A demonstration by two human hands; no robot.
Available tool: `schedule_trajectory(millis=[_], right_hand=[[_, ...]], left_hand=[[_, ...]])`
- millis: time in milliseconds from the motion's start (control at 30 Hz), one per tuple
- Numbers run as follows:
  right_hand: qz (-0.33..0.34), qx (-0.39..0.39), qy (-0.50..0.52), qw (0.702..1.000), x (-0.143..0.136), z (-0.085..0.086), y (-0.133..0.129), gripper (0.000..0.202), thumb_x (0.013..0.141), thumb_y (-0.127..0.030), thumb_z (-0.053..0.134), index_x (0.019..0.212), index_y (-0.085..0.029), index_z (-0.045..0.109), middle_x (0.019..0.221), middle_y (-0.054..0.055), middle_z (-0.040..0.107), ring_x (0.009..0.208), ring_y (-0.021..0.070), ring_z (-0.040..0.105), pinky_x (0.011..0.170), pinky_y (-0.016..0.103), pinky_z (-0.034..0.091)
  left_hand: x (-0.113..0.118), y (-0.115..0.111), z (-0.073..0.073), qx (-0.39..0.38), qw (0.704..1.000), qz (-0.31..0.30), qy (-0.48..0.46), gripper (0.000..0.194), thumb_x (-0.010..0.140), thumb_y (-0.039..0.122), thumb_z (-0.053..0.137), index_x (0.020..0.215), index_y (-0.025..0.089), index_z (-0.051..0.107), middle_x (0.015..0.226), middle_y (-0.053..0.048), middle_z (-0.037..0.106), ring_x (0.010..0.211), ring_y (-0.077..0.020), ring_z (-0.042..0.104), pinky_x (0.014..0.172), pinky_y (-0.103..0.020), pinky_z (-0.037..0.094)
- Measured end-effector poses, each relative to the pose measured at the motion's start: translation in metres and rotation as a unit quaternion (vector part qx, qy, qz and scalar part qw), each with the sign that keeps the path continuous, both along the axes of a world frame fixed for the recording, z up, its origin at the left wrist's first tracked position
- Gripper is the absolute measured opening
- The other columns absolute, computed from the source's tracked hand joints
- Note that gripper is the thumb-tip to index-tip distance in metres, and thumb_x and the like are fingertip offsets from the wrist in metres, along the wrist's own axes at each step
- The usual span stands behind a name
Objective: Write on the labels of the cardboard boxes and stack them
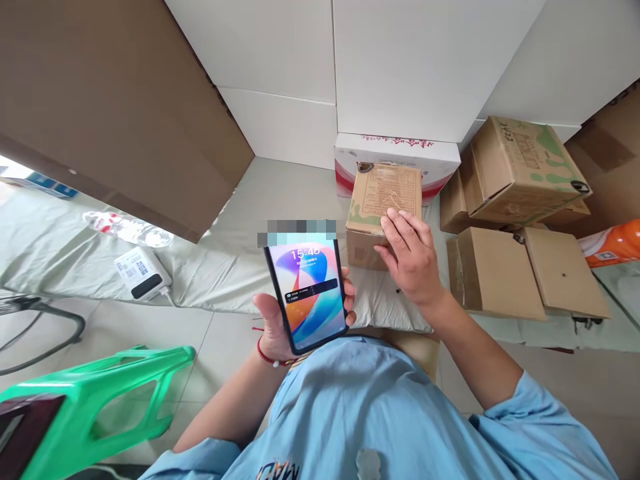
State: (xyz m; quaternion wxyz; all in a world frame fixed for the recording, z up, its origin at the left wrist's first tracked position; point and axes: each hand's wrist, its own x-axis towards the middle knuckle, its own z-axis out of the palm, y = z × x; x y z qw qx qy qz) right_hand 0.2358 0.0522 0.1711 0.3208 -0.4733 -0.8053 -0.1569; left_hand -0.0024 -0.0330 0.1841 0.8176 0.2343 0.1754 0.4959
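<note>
A smartphone (313,293) with a lit screen showing 15:46 rests in my left hand (273,323), its fingers wrapped around the case from behind. A red string bracelet circles that wrist. My right hand (410,257) lies on the front right edge of a small brown cardboard box (384,193), fingers stretched out over its top and thumb against the front face. Printed text and green patches mark the box, which stands on a pale cloth (295,193). Part of its right side is hidden by my hand.
Behind the small box stands a white and red carton (400,148). Several cardboard boxes (525,170) are stacked at right near an orange bottle (615,243). On the left are a big brown panel (110,100), a plastic bottle (127,229), a white device (144,273) and a green stool (100,393).
</note>
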Motion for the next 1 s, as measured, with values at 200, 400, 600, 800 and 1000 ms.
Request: schedule_trajectory(millis=[200, 400, 600, 800, 1000], right_hand=[[0.029, 0.053, 0.035, 0.998, 0.001, -0.01, -0.042, 0.056, 0.106, -0.025, 0.069, 0.16, -0.027, 0.055, 0.146, 0.013, 0.076, 0.141, 0.0288, 0.065, 0.127, 0.053, 0.044], [0.045, 0.063, 0.055, 0.995, -0.005, 0.018, -0.077, 0.041, 0.104, -0.045, 0.072, 0.138, -0.023, 0.071, 0.115, 0.01, 0.083, 0.115, 0.0295, 0.071, 0.124, 0.055, 0.043], [0.043, -0.015, -0.092, 0.995, -0.009, 0.054, -0.072, 0.046, 0.11, -0.036, 0.062, 0.153, -0.019, 0.063, 0.156, 0.015, 0.068, 0.103, 0.025, 0.065, 0.086, 0.042, 0.047], [0.024, -0.024, -0.142, 0.989, -0.015, 0.054, -0.06, 0.057, 0.113, -0.053, 0.05, 0.157, -0.017, 0.06, 0.168, 0.011, 0.059, 0.097, 0.0282, 0.056, 0.078, 0.045, 0.039], [0.019, -0.031, -0.115, 0.993, -0.02, 0.048, -0.069, 0.049, 0.107, -0.036, 0.061, 0.154, -0.019, 0.062, 0.161, 0.012, 0.065, 0.093, 0.0283, 0.053, 0.077, 0.046, 0.039]], left_hand=[[0.004, -0.01, 0.023, -0.04, 0.998, -0.021, -0.034, 0.084, 0.083, 0.085, 0.076, 0.136, 0.02, 0.075, 0.128, -0.015, 0.076, 0.103, -0.0268, 0.073, 0.09, -0.041, 0.064], [0.009, -0.008, 0.035, -0.082, 0.996, -0.036, -0.004, 0.083, 0.088, 0.083, 0.072, 0.142, 0.02, 0.072, 0.139, -0.017, 0.075, 0.118, -0.038, 0.075, 0.099, -0.053, 0.064], [0.009, -0.005, 0.022, -0.096, 0.995, -0.009, -0.001, 0.08, 0.094, 0.083, 0.064, 0.145, 0.021, 0.068, 0.135, -0.017, 0.076, 0.121, -0.0399, 0.075, 0.101, -0.057, 0.063], [0.007, -0.015, 0.021, -0.093, 0.995, -0.026, 0.008, 0.084, 0.089, 0.088, 0.065, 0.137, 0.019, 0.072, 0.127, -0.016, 0.078, 0.107, -0.0368, 0.078, 0.09, -0.05, 0.065], [0.009, -0.016, 0.038, -0.052, 0.996, -0.079, 0.001, 0.087, 0.079, 0.087, 0.078, 0.131, 0.017, 0.077, 0.117, -0.016, 0.081, 0.098, -0.0345, 0.079, 0.085, -0.046, 0.065]])
